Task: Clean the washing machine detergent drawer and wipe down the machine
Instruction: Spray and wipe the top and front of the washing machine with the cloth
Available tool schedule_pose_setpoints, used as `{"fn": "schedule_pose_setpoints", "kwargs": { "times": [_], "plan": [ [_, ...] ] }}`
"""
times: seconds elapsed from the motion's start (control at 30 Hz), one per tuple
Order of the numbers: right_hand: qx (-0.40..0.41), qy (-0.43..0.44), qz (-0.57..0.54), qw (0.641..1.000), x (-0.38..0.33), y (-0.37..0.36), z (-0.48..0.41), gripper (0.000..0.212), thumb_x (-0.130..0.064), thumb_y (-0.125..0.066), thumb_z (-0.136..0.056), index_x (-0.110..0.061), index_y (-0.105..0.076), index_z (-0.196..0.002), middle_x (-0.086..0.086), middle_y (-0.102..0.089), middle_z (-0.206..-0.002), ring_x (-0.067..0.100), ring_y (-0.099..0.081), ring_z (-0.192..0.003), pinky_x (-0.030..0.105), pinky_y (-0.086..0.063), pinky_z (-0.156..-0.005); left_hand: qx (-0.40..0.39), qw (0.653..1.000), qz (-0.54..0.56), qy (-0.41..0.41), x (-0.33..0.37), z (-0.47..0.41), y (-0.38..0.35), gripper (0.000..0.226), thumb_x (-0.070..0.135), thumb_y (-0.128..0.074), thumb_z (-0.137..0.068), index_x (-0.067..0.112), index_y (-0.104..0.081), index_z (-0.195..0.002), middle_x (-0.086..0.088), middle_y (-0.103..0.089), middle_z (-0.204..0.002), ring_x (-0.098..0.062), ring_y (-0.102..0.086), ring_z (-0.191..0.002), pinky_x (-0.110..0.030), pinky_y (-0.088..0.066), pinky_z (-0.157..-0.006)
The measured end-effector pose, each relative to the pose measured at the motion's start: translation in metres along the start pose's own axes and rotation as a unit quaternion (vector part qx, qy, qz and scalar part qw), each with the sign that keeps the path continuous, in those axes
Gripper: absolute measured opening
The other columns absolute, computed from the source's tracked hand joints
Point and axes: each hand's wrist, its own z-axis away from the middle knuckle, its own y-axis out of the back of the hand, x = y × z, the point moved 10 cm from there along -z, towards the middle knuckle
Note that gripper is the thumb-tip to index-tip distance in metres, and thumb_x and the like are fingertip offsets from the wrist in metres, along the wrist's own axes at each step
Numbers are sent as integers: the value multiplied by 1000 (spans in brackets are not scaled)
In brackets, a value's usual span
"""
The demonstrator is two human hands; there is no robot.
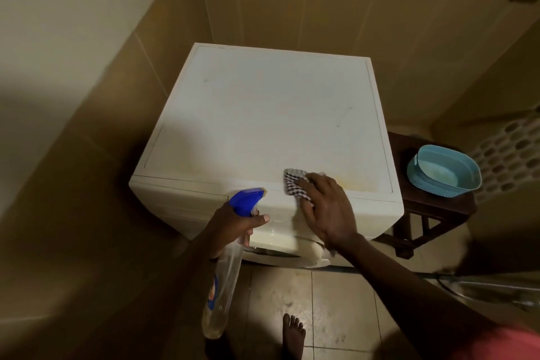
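A white front-loading washing machine [263,114] stands in a tiled corner, seen from above. My left hand [233,228] grips a clear spray bottle [223,286] with a blue trigger head, held in front of the machine's left front panel. My right hand [324,207] presses a striped dark-and-white cloth [293,181] flat against the front edge of the machine's top, fingers spread over it. A yellowish stain shows on the top just right of that hand. The detergent drawer front lies at the upper left of the front panel, behind the bottle.
A dark wooden stool [432,213] stands right of the machine and bears a light blue basin [467,172]. A white perforated laundry basket [514,152] is farther right. Tan tiled walls close in left and behind. My bare foot [292,333] stands on the floor tiles.
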Motion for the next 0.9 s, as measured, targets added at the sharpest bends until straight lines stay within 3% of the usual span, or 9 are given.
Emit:
{"fn": "schedule_pose_setpoints", "kwargs": {
  "times": [0.13,0.3,0.43,0.57,0.7,0.9],
  "plan": [
    [25,-99,50,993,55,23,36,46,-30,-38,-93,-13,-54,-133,11,-51,-138,29,-45,-126,40,-34,-109,12,1000,20,20,-1,6,16,22,21,-76,-83,6,-61,-82,-4,-58,-58,-16,-56,-50,-32,-52,-58],
    [56,-188,65,978,40,10,28,47,-30,-41,-93,-9,-52,-133,16,-50,-136,34,-45,-122,45,-39,-102,58,996,50,46,-27,12,43,32,25,-80,-79,0,-63,-91,-4,-58,-56,-13,-55,-44,-31,-52,-57],
    [33,-95,42,994,-44,-27,-6,44,-27,-48,-90,-11,-56,-130,15,-52,-134,33,-48,-118,42,-39,-101,78,993,67,64,-42,20,53,29,27,-82,-77,6,-63,-83,-3,-57,-55,-14,-56,-47,-29,-52,-56],
    [13,-25,7,1000,-100,-47,-34,43,-27,-49,-88,-13,-57,-129,13,-56,-132,30,-50,-117,41,-42,-100,88,990,80,78,-57,26,60,30,27,-82,-77,7,-63,-88,-4,-59,-58,-16,-57,-49,-28,-52,-53],
    [-1,27,22,999,-85,-40,-26,44,-25,-53,-87,-17,-57,-130,9,-55,-133,29,-49,-117,38,-39,-100,98,989,82,81,-67,28,71,30,26,-80,-78,5,-64,-92,-5,-60,-61,-14,-58,-50,-26,-52,-53],
    [64,-22,17,998,-43,-17,-10,41,-16,-53,-88,-10,-59,-128,14,-55,-125,34,-50,-112,39,-40,-100,114,986,83,93,-80,32,98,25,27,-76,-82,8,-60,-78,-3,-59,-57,-10,-57,-43,-21,-51,-47]
  ]
}}
